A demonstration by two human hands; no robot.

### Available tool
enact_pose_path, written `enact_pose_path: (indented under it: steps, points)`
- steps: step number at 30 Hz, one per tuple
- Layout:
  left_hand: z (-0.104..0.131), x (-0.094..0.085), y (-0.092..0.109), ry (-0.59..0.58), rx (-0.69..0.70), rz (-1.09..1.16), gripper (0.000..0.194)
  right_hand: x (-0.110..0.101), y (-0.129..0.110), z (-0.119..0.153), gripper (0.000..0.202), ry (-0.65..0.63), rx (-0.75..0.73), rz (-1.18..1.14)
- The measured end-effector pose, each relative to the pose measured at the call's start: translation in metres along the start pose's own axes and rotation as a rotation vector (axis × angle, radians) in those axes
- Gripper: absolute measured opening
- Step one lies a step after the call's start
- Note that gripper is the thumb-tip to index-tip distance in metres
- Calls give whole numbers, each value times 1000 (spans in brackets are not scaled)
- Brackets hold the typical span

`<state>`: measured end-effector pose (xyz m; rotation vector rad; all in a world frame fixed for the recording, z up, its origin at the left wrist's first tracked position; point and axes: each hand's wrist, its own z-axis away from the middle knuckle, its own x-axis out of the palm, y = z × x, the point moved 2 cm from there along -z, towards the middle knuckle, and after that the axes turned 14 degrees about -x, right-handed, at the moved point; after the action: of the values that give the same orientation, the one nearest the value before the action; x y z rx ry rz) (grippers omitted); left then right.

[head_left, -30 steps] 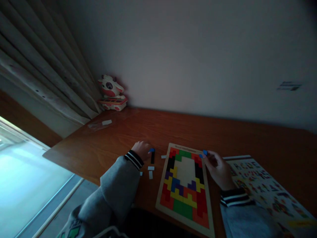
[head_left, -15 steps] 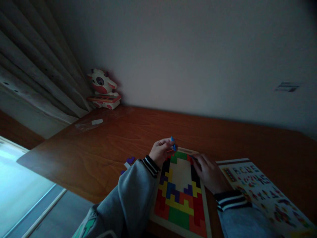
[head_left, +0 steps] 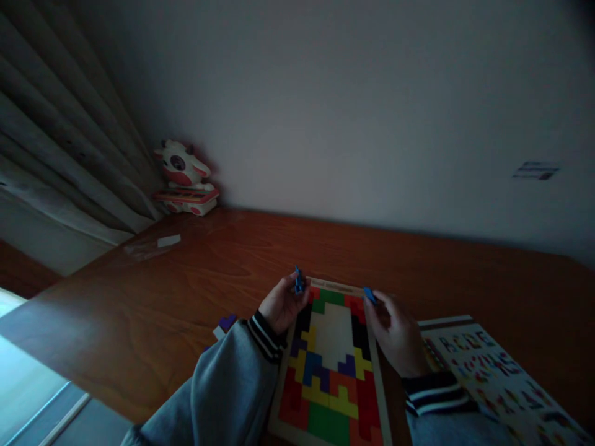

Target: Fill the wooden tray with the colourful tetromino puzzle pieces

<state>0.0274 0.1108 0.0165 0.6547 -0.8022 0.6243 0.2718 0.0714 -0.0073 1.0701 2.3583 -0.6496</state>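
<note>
A wooden block puzzle board [head_left: 382, 396] lies in front of me, filled with red, green, yellow, purple, orange, blue and black pieces around a bare pale area. Above its far left corner, my left hand [head_left: 281, 305] pinches blue puzzle pieces [head_left: 299, 282] between thumb and fingers; how many is unclear. At the board's far right corner, my right hand [head_left: 396, 334] grips another blue puzzle piece [head_left: 370, 295] between thumb and fingertips. Loose purple pieces [head_left: 227, 321] and a white one [head_left: 219, 333] lie on the table left of my left sleeve.
A printed pattern sheet [head_left: 504, 378] lies to the right of the board. A cow-shaped toy keyboard [head_left: 186, 179] stands at the back left, by the curtain [head_left: 60, 124]. Clear plastic with a white label [head_left: 168, 240] lies nearby on the wooden table [head_left: 186, 291].
The right hand has lifted slightly off the board's right side, and a blue piece now shows in its fingers. My left hand has shifted left and down with its blue pieces.
</note>
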Motion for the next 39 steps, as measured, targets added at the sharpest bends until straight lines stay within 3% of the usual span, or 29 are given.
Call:
enact_pose_path:
  steps: [7, 13, 18, 30, 39]
  points:
    - [-4, -3, -3, 63, 49, -111, 10, -4, -2, 5, 30, 19, 127, -82]
    - [-3, -2, -3, 71, 63, -119, 10, -8, -5, 3, 21, 50, 74, -116]
    - [-4, 1, -1, 67, 73, -102, 14, -10, -4, 1, 24, 77, 89, -111]
    - [-6, -2, 1, 68, 108, -91, 8, -1, -15, 1, 33, -6, 73, -205]
    - [-4, 2, 1, 52, 37, -27, 14, 5, -11, 5, 44, -2, 99, -246]
